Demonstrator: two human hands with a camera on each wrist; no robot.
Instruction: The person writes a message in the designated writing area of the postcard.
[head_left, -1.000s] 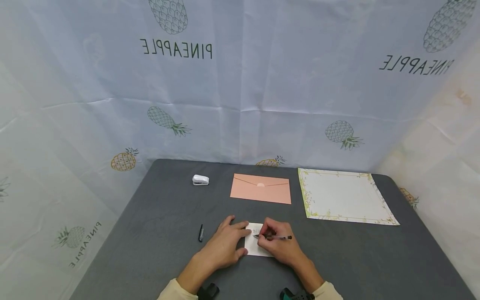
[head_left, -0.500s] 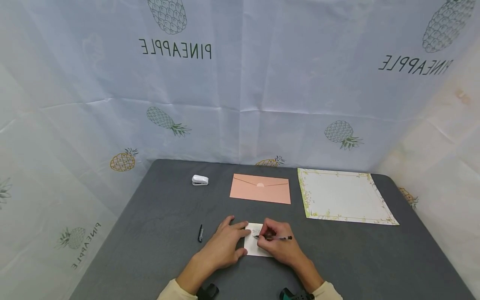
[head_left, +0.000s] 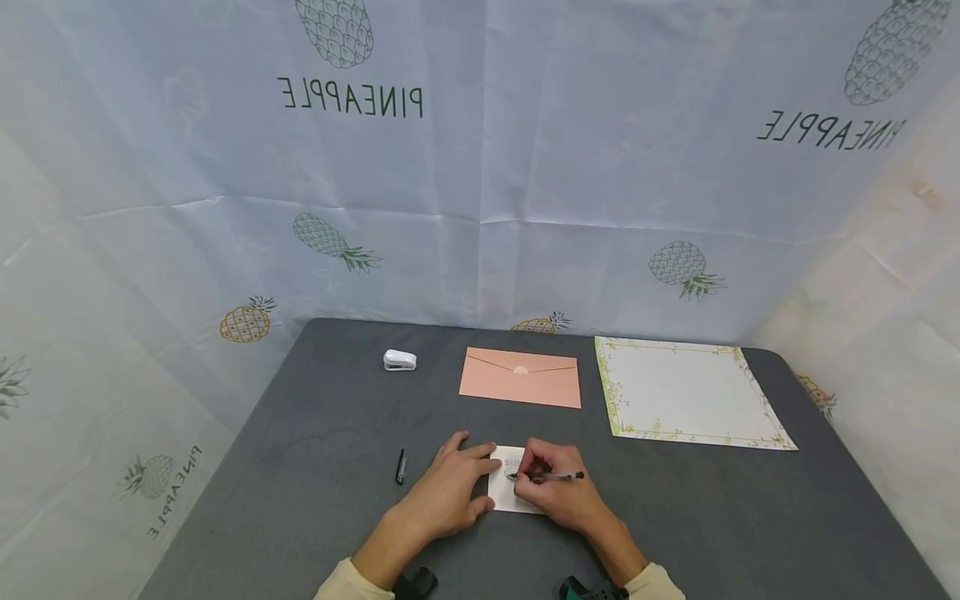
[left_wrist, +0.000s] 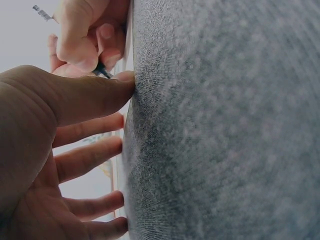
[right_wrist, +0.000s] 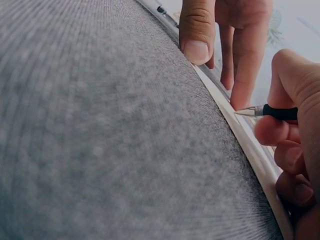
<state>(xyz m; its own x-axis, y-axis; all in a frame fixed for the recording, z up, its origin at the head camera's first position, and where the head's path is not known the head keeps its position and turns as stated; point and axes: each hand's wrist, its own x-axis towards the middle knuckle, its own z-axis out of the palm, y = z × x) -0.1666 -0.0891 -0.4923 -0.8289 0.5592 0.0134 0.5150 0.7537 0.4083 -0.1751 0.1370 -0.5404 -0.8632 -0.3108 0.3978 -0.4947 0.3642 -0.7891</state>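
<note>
Head view shows my right hand curled around a pen, pinching it near the tip, with the nib touching a small white card that lies flat on the grey bench close to my body. My left hand rests just beside it, fingers straight and spread, fingertips pressing the card's left edge to hold it steady. In the right wrist view the pen tip meets the card's surface right next to my left fingers. Faint marks sit near the card's top edge, too small to read. I judge I am partway through writing on the card; the next stroke calls for a light, even press while the left hand keeps the card from sliding. Farther out, a pen cap lies left of my hands. Beyond, near the backdrop, sit a white stapler, a pink envelope and a floral-bordered sheet, all well apart from the card.
</note>
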